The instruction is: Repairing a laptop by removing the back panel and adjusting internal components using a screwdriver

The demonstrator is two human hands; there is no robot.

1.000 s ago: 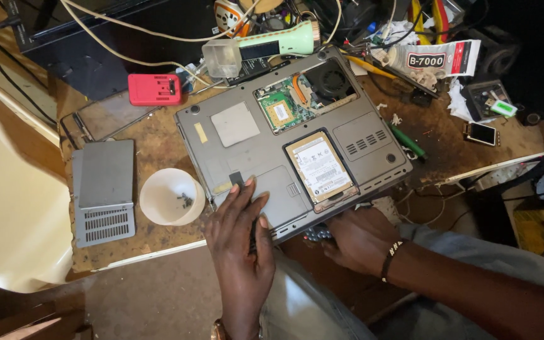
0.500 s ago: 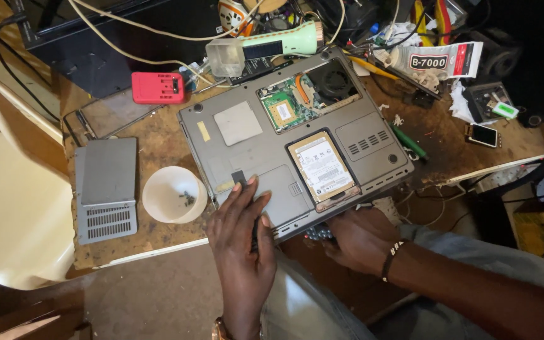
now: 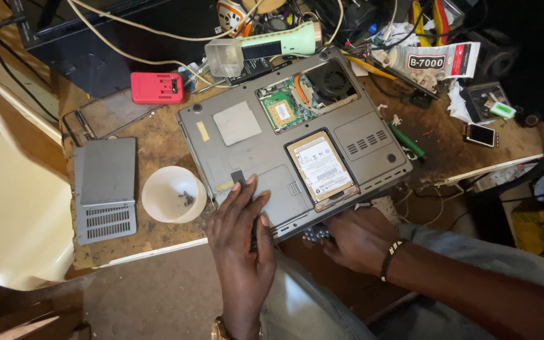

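The left hand [image 3: 242, 252] lies flat, fingers spread, on the near corner of an upturned grey laptop [image 3: 297, 148], its fingertips [image 3: 244, 184] touching a small black latch; its wrist is cut off by the bottom edge. The right hand [image 3: 359, 238] reaches under the laptop's near edge, so its fingertips are hidden and whether it grips anything cannot be told. A beaded bracelet [image 3: 390, 258] circles that wrist. The laptop rests tilted on a worn brown surface [image 3: 158, 148], with an exposed drive [image 3: 320, 167] and an open circuit bay [image 3: 306, 94]. Just left stands a white cup [image 3: 172, 194] holding tiny dark bits, too small to identify, beside a grey vented cover [image 3: 105, 189]. Farther back lie a red block [image 3: 157, 87] and a pale green torch [image 3: 266, 47] among tangled cables.
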